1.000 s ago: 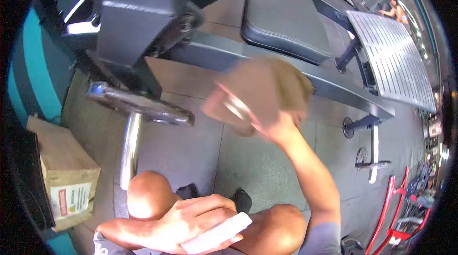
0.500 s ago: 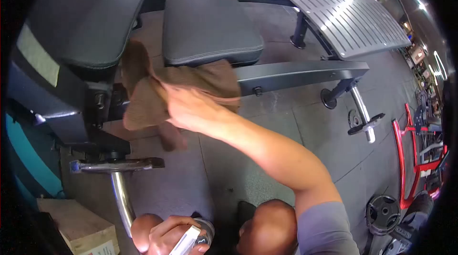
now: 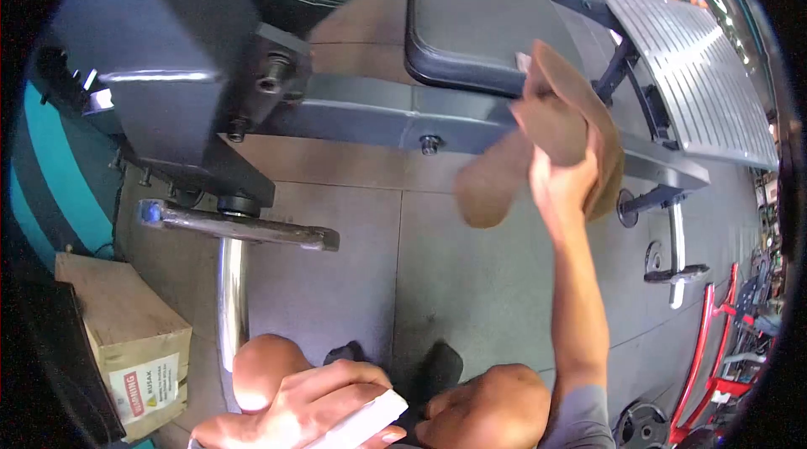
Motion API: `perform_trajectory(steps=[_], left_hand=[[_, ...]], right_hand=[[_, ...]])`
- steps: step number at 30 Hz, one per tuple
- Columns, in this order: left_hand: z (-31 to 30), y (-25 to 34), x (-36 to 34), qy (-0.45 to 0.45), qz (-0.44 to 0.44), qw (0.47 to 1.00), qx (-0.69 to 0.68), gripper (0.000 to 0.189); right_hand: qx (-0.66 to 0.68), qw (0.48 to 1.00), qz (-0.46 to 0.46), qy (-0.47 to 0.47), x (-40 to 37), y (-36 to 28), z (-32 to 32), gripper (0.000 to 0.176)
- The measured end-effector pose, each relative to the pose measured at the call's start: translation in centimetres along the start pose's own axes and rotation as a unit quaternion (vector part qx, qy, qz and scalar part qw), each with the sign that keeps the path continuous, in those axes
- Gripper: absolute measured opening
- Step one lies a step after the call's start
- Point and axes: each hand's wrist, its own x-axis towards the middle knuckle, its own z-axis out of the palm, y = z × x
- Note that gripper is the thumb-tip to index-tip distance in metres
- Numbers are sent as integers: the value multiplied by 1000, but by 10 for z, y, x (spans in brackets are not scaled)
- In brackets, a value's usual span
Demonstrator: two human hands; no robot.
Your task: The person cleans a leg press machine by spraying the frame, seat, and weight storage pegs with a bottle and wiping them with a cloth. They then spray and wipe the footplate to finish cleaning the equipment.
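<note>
1. Head view: the right hand (image 3: 561,184) is seen raised at the end of an outstretched arm, fingers pointing up, its grip clenched on a brown cloth (image 3: 551,113).
2. The brown cloth is pressed near the front edge of the dark padded bench (image 3: 471,20), and its loose end is draped down across the grey frame beam (image 3: 370,117).
3. The left hand (image 3: 307,403) is held low by the knees, its grip closed around a white object (image 3: 366,419) whose kind cannot be told.
4. A cardboard box (image 3: 126,340) is set on the floor (image 3: 471,281) at the left.
</note>
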Motion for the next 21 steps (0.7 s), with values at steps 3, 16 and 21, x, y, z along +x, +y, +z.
perform_trajectory(steps=[3, 16, 21], left_hand=[[-2, 9, 12, -19, -17, 996, 86, 31], [27, 15, 14, 63, -214, 968, 114, 65], [39, 16, 25, 40, -175, 971, 157, 53]], right_hand=[[-34, 992, 61, -108, -27, -48, 29, 43], [498, 817, 291, 3, -112, -26, 95, 47], [450, 858, 233, 83, -84, 18, 107, 47]])
